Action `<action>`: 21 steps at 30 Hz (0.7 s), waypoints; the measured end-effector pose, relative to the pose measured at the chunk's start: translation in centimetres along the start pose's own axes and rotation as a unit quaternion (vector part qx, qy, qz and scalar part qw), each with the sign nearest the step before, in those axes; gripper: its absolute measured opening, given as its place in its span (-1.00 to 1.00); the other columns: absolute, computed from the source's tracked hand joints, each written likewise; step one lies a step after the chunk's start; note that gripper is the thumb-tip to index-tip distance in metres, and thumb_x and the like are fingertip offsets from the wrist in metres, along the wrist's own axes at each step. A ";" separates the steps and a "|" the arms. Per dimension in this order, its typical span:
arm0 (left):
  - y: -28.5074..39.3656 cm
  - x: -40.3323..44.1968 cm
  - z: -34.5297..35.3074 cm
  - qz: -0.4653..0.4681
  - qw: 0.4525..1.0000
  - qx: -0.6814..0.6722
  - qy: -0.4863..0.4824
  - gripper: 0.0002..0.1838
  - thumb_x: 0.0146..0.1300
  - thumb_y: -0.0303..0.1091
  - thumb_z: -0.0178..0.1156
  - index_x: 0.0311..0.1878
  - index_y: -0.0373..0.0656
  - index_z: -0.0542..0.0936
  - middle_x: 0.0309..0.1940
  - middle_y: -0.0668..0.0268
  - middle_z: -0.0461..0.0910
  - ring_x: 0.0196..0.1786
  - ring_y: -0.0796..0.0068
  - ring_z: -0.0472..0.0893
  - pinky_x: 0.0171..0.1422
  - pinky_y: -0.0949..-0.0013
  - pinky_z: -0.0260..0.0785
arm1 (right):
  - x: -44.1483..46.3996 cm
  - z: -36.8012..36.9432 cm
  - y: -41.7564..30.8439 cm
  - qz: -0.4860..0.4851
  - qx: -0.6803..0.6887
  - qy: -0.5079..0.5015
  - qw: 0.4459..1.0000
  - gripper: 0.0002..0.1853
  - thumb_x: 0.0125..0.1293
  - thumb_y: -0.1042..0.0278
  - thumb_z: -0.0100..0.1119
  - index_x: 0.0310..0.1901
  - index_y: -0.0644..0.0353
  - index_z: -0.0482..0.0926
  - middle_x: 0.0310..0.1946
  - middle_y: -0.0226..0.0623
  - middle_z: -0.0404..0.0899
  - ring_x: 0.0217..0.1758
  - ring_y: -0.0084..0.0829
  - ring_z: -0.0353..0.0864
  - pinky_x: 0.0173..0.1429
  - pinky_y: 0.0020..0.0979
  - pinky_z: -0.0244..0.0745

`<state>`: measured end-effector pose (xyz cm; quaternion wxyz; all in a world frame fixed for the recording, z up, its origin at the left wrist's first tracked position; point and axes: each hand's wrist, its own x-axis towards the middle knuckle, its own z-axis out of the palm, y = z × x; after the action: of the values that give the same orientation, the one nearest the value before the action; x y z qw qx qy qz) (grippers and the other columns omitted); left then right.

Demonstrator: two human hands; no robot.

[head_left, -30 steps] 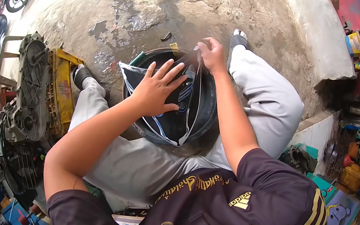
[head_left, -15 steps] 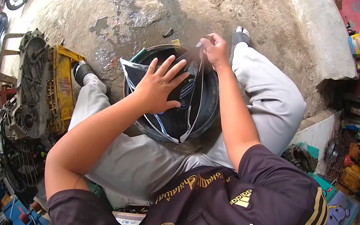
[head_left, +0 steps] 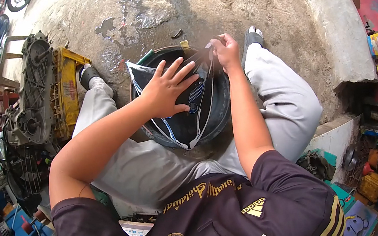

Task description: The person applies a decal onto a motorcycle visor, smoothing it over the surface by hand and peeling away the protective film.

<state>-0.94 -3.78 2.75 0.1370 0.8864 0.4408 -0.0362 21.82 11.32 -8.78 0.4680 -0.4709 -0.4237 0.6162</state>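
A glossy black body panel with white and blue edge stripes and a small emblem lies over a round dark tub between my knees. My left hand rests on the panel with its fingers spread. At the panel's far right corner, my right hand is closed with thumb and finger pinched on a thin dark strip. That strip is smeared, and I cannot tell whether it is loose film or part of the panel. The panel narrows to a point on my side.
A yellow crate and a metal engine casing stand at left. Wet patches mark the concrete floor. To the right are a raised concrete ledge and a cluttered pile of parts.
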 end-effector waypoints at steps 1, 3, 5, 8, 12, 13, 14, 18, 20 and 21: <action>0.0 0.0 0.0 0.000 1.000 0.000 0.002 0.06 0.25 0.34 0.35 0.72 0.06 0.24 0.79 0.17 -0.04 0.81 -0.03 -0.09 0.79 -0.35 -0.21 | 0.0 0.2 -0.2 -0.001 0.001 0.015 1.000 -0.87 0.40 0.47 0.36 -0.26 0.19 0.56 -0.47 -0.52 0.57 -0.53 -0.72 0.44 -0.45 -0.54 0.37; 0.0 -0.1 0.0 0.000 1.000 0.000 0.003 0.07 0.25 0.34 0.35 0.72 0.07 0.24 0.79 0.17 -0.04 0.82 -0.04 -0.10 0.79 -0.35 -0.21 | -0.2 0.4 -0.3 -0.002 0.002 0.031 1.000 -0.87 0.40 0.48 0.36 -0.27 0.19 0.56 -0.48 -0.53 0.56 -0.53 -0.72 0.44 -0.44 -0.54 0.36; 0.0 0.0 0.0 0.002 1.000 -0.006 0.000 0.07 0.25 0.34 0.35 0.72 0.07 0.24 0.80 0.17 -0.04 0.82 -0.04 -0.10 0.79 -0.35 -0.21 | -0.3 0.3 -0.3 -0.016 -0.037 0.014 0.999 -0.87 0.39 0.48 0.36 -0.29 0.18 0.57 -0.48 -0.54 0.56 -0.52 -0.72 0.43 -0.43 -0.54 0.34; 0.0 0.0 -0.2 -0.002 1.000 -0.005 -0.005 0.07 0.25 0.34 0.34 0.73 0.07 0.23 0.80 0.17 -0.05 0.82 -0.03 -0.11 0.79 -0.35 -0.22 | 0.1 0.3 0.4 -0.020 -0.051 0.027 0.998 -0.90 0.41 0.45 0.34 -0.22 0.17 0.59 -0.39 -0.50 0.66 -0.48 -0.76 0.46 -0.43 -0.57 0.31; 0.2 0.1 -0.2 -0.005 1.000 0.003 -0.012 0.07 0.25 0.35 0.33 0.73 0.07 0.23 0.80 0.17 -0.05 0.82 -0.03 -0.12 0.79 -0.35 -0.23 | 0.4 0.1 1.1 -0.071 -0.059 0.040 0.995 -0.90 0.41 0.45 0.36 -0.23 0.17 0.60 -0.40 -0.51 0.66 -0.50 -0.77 0.45 -0.46 -0.58 0.28; 0.2 0.1 -0.2 -0.007 1.000 0.005 -0.016 0.07 0.26 0.35 0.33 0.73 0.07 0.23 0.80 0.17 -0.06 0.82 -0.03 -0.12 0.79 -0.34 -0.23 | 0.2 -0.2 0.8 -0.040 -0.038 0.019 0.998 -0.91 0.40 0.45 0.36 -0.23 0.17 0.60 -0.41 -0.52 0.65 -0.51 -0.77 0.45 -0.47 -0.58 0.28; 0.2 0.1 -0.2 -0.008 1.000 0.006 -0.020 0.06 0.27 0.36 0.32 0.73 0.07 0.22 0.80 0.18 -0.06 0.82 -0.03 -0.12 0.80 -0.34 -0.23 | 0.1 -0.3 0.6 -0.010 -0.016 -0.001 1.000 -0.91 0.40 0.46 0.35 -0.23 0.17 0.60 -0.41 -0.53 0.65 -0.51 -0.77 0.44 -0.47 -0.58 0.28; 0.3 0.1 -0.4 -0.008 1.000 0.008 -0.019 0.06 0.27 0.36 0.32 0.73 0.08 0.22 0.80 0.18 -0.07 0.82 -0.03 -0.13 0.80 -0.33 -0.24 | 0.2 0.1 0.6 -0.026 -0.016 0.041 0.999 -0.91 0.41 0.47 0.35 -0.22 0.16 0.60 -0.43 -0.54 0.63 -0.52 -0.77 0.44 -0.48 -0.58 0.27; 0.3 0.2 -0.5 -0.013 1.000 0.008 -0.026 0.06 0.28 0.35 0.31 0.73 0.08 0.22 0.80 0.18 -0.07 0.82 -0.03 -0.13 0.80 -0.33 -0.24 | 0.0 -0.3 0.6 0.001 -0.007 -0.003 1.000 -0.91 0.42 0.47 0.36 -0.20 0.16 0.60 -0.43 -0.55 0.62 -0.52 -0.78 0.44 -0.47 -0.59 0.28; 0.3 0.2 -0.4 -0.012 1.000 0.008 -0.027 0.06 0.28 0.35 0.31 0.73 0.08 0.22 0.80 0.18 -0.07 0.82 -0.03 -0.13 0.80 -0.33 -0.24 | 0.0 -0.2 0.5 0.002 -0.006 -0.002 1.000 -0.91 0.42 0.47 0.36 -0.20 0.16 0.60 -0.43 -0.55 0.62 -0.52 -0.78 0.44 -0.47 -0.59 0.28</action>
<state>-0.65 -3.68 3.20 0.1411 0.8808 0.4472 -0.0655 21.89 11.20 -9.31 0.4632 -0.4734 -0.4278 0.6151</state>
